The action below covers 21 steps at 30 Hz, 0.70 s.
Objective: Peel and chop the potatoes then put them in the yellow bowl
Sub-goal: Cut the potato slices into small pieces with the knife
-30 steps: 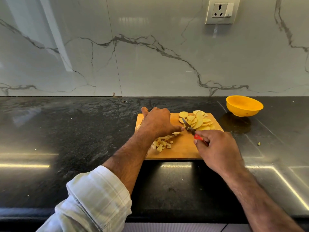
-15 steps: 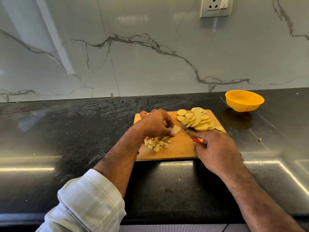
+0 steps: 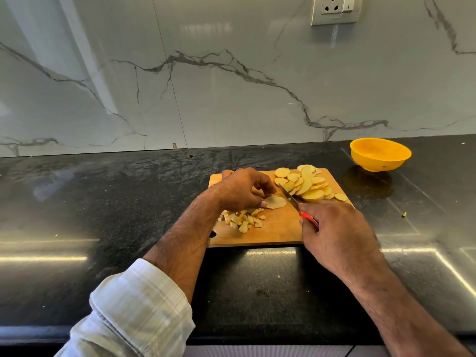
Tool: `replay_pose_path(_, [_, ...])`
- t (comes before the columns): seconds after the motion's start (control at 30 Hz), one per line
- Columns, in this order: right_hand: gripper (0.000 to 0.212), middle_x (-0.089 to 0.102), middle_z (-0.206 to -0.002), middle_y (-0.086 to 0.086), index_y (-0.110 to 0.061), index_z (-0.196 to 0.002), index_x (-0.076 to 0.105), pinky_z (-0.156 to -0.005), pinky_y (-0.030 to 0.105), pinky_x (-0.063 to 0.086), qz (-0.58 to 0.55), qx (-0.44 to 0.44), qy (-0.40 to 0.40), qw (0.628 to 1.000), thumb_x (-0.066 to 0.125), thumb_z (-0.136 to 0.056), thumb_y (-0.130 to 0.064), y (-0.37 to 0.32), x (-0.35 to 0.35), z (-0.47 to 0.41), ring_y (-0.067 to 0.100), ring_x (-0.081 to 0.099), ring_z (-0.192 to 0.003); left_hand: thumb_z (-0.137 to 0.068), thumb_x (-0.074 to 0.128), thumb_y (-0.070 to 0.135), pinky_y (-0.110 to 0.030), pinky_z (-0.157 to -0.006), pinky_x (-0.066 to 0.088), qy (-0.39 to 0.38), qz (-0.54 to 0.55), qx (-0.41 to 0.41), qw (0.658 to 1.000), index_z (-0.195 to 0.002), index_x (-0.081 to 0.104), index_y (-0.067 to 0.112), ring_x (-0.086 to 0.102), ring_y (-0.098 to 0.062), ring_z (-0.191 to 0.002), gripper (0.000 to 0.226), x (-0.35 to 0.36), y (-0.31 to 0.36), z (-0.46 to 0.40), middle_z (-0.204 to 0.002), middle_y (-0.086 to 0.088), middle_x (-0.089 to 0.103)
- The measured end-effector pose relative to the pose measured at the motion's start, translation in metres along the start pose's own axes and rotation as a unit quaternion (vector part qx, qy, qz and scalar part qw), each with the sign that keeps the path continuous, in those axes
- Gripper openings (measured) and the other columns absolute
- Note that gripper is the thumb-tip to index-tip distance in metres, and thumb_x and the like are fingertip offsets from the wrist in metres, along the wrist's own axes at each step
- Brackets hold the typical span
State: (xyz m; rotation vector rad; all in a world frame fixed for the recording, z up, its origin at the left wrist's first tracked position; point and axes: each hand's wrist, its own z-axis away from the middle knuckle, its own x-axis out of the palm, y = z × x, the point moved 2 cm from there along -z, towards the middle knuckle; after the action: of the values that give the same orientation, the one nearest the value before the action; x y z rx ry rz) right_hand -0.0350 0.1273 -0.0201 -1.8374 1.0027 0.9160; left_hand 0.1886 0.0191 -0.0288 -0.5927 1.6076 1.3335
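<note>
A wooden cutting board (image 3: 278, 233) lies on the black counter. A pile of round potato slices (image 3: 307, 185) sits at its far right, and small potato cubes (image 3: 243, 219) lie near its left middle. My left hand (image 3: 242, 189) pinches one flat potato slice (image 3: 275, 202) at the board's centre. My right hand (image 3: 337, 233) grips a red-handled knife (image 3: 296, 203), whose blade points up-left and lies just right of that slice. The yellow bowl (image 3: 380, 153) stands to the right beyond the board; its inside looks bare.
A marble wall with a socket (image 3: 334, 9) rises behind the counter (image 3: 103, 202). A small potato scrap (image 3: 404, 215) lies on the counter right of the board. The counter's front edge runs close below my arms.
My left hand has drawn one slice from the pile to the board's centre and holds it there. The knife has shifted slightly towards that slice.
</note>
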Motion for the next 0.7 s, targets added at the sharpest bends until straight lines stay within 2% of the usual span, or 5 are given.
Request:
replay_pose_path(0.1, [0.033, 0.068, -0.111, -0.013, -0.033, -0.13, 0.068, -0.079, 0.03, 0.057, 0.027, 0.003, -0.009, 1.0, 0.058, -0.099, -0.041, -0.005, 0.002, 0.007, 0.01, 0.062, -0.096, -0.092, 0.079, 0.043, -0.06, -0.118, 0.024, 0.019, -0.019, 0.009, 1.0, -0.109, 0.075, 0.045, 0.059, -0.003, -0.12, 0.017, 0.0, 0.004, 0.001, -0.115, 0.027, 0.07])
replay_pose_path(0.2, [0.028, 0.058, -0.095, -0.013, -0.033, -0.123, 0.069, -0.067, 0.026, 0.048, 0.072, -0.001, -0.046, 0.996, 0.053, -0.101, -0.041, -0.01, 0.005, 0.01, 0.009, 0.054, -0.083, -0.092, 0.079, 0.046, -0.057, -0.115, 0.024, 0.049, -0.047, -0.005, 0.998, -0.109, 0.078, 0.037, 0.058, -0.005, -0.118, 0.019, 0.004, 0.013, 0.0, -0.115, 0.022, 0.071])
replay_pose_path(0.37, [0.027, 0.063, -0.105, -0.009, -0.029, -0.124, 0.069, -0.076, 0.028, 0.053, 0.08, -0.005, -0.089, 0.993, 0.057, -0.1, -0.035, -0.017, 0.006, 0.001, 0.013, 0.056, -0.089, -0.087, 0.086, 0.039, -0.061, -0.113, 0.041, 0.039, 0.009, -0.029, 0.999, -0.101, 0.079, 0.037, 0.063, -0.008, -0.114, 0.016, 0.01, 0.009, -0.007, -0.108, 0.02, 0.073])
replay_pose_path(0.53, [0.024, 0.055, -0.094, -0.01, -0.029, -0.12, 0.069, -0.073, 0.026, 0.05, 0.078, -0.002, -0.128, 0.989, 0.065, -0.097, -0.036, -0.022, 0.011, -0.018, 0.01, 0.055, -0.087, -0.088, 0.084, 0.042, -0.06, -0.114, 0.036, 0.041, -0.007, -0.018, 0.999, -0.101, 0.08, 0.038, 0.06, -0.007, -0.117, 0.014, 0.008, 0.011, -0.005, -0.11, 0.022, 0.072])
replay_pose_path(0.7, [0.031, 0.066, -0.102, -0.011, -0.029, -0.128, 0.07, -0.071, 0.021, 0.047, 0.022, -0.009, -0.015, 1.0, 0.061, -0.1, -0.035, -0.016, 0.008, 0.003, 0.006, 0.056, -0.086, -0.088, 0.081, 0.052, -0.051, -0.108, 0.023, 0.076, -0.071, -0.03, 0.994, -0.102, 0.079, 0.036, 0.057, -0.005, -0.114, 0.021, -0.001, 0.007, 0.003, -0.107, 0.021, 0.071])
